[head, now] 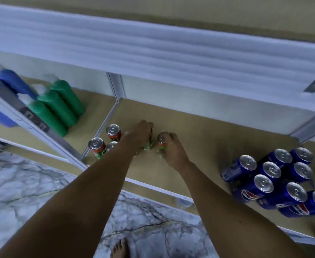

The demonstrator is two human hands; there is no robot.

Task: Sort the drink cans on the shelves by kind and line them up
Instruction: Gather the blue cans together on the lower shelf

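At centre frame, our left hand [141,134] and right hand [171,149] each curl around a red-and-green can [162,144] on the shelf [218,131]. Three matching cans [114,131] stand just left; blue cans [275,179] cluster at right, sorted but loosely lined up.

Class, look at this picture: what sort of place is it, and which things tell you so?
Probably a storeroom or shop stockroom: metal shelving with board shelves, blue cans grouped together, red-and-green cans, and rows of green bottles.
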